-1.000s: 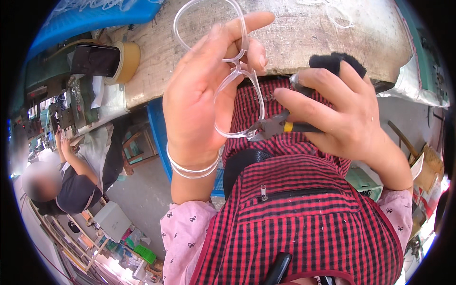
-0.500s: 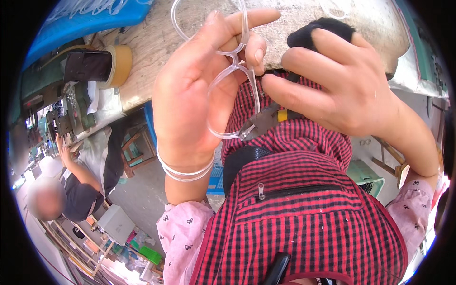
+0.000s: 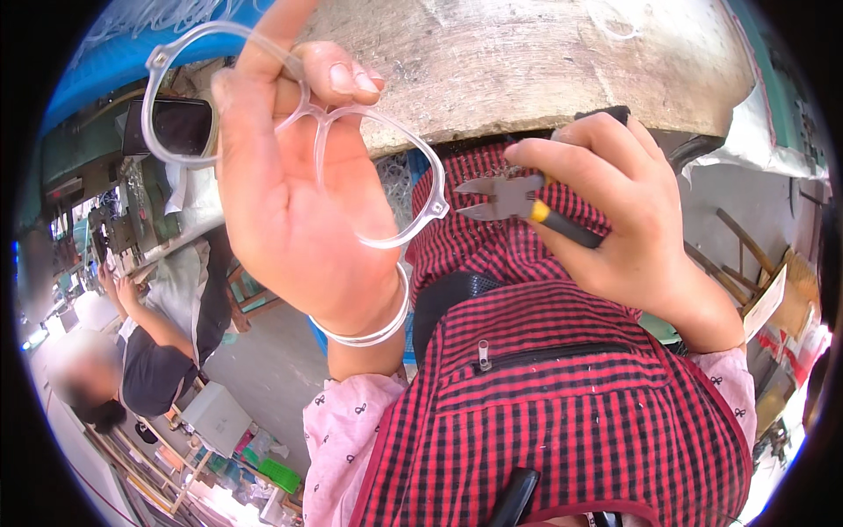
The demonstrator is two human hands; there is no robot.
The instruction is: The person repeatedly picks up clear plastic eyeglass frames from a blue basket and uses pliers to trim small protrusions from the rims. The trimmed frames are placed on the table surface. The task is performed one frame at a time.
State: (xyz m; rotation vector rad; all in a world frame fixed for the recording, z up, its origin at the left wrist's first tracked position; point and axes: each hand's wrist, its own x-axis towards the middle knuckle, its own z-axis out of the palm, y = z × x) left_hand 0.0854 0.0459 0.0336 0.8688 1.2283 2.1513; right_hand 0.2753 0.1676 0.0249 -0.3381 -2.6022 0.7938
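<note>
1. The left hand [image 3: 303, 224] holds the clear spectacle frame [image 3: 320, 114] near the edge of the table [image 3: 500, 75]; exact finger contact is hard to see.
2. The right hand [image 3: 628, 211] grips the pliers [image 3: 507, 198], their 2 jaws standing apart, just beside the frame.

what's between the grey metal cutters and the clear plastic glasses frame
Only a narrow gap: in the head view nothing sits between the grey metal cutters and the clear plastic glasses frame; red-and-black checked fabric shows behind.

No legible lettering, no readable numbers, no readable signs
</note>
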